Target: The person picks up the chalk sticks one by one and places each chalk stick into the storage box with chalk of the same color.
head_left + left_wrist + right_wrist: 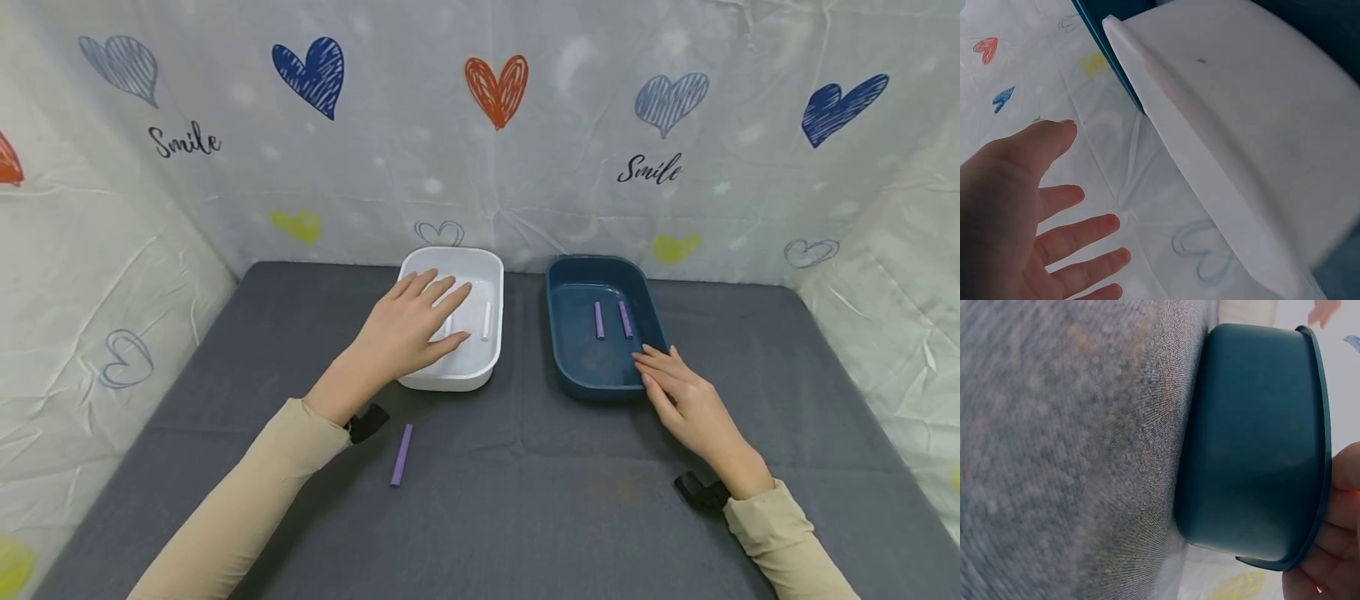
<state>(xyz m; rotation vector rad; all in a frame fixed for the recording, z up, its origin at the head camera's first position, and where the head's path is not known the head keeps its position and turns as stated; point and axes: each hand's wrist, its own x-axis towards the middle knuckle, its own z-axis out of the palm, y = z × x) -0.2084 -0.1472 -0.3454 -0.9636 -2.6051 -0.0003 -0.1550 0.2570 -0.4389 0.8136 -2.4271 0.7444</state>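
We see a grey felt mat (480, 517) walled by heart-print cloth (570, 167). Our left hand (408, 325) hovers flat, fingers spread, over the smooth white tub (491, 275); our right hand (686, 400) rests straight fingers on the blue tub (558, 275)'s 4 o'clock rim. A purple stick (401, 455) lies at 6 o'clock of the white tub.

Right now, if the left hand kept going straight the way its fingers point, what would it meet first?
Probably the white stick lying in the white tray: the left hand hovers open over that tray, fingers aimed right and away. Its height above is unclear.
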